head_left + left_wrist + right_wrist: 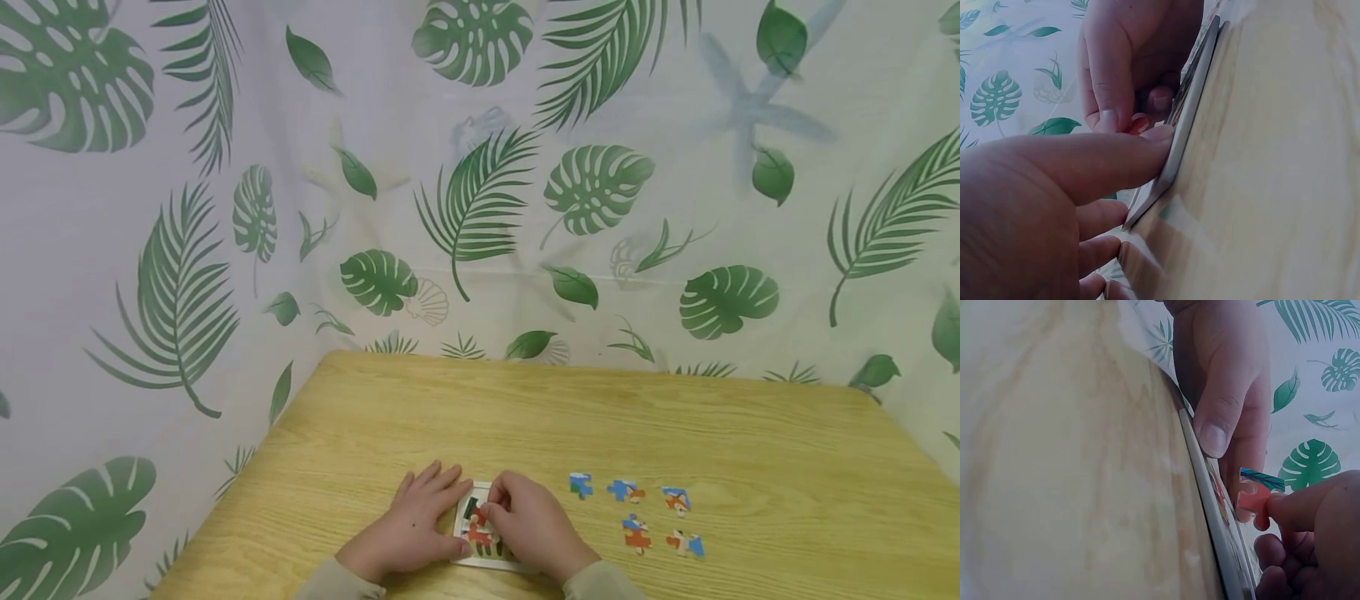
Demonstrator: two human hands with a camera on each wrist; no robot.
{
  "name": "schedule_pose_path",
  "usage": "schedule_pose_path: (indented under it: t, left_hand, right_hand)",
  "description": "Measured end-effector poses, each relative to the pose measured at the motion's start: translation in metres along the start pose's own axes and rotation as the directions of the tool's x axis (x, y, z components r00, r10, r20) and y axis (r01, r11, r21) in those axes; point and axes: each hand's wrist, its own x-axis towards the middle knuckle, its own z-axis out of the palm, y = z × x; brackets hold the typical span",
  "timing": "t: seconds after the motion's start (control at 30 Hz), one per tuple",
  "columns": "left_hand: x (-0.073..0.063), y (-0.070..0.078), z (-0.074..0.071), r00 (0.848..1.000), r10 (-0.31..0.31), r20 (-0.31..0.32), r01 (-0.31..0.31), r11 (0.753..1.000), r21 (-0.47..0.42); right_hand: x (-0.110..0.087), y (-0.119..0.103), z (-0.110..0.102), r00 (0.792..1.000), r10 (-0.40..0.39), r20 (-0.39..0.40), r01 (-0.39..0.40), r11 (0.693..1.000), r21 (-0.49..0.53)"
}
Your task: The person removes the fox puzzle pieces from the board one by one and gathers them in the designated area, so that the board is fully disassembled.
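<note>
Red with a dark green strip along one side, the piece [1251,501] was pinched between thumb and finger of the right hand [542,523], over the left part of the tray [495,566]. Its green side pointed away from that grip, towards the left hand [416,521], and its printed face showed. Most seemed to hang on the angle of piece to tray: it looked tilted, and whether its edge touched what lay below, I could not tell. The tray lay flat on the table [360,417], between the hands. Fingers outstretched along the tray's left side, thumb at its near left corner, the left hand clasped nothing. Five loose pieces [637,536] lay apart from the tray, nearer the right hand.
</note>
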Motion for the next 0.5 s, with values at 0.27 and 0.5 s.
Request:
schedule_pose_path:
  t: [0.27,0.5]
  left_hand:
    - [-0.001,0.002,-0.001,1.0,-0.017,-0.015,0.017,1.0,0.003]
    - [0.0,-0.001,-0.001,1.0,-0.017,-0.021,0.017,1.0,0.0]
  right_hand:
    - [-0.002,-0.001,-0.007,0.999,0.025,0.039,-0.031,0.988,0.154]
    - [0.0,-0.001,-0.022,0.998,0.023,0.055,-0.031,0.989,0.146]
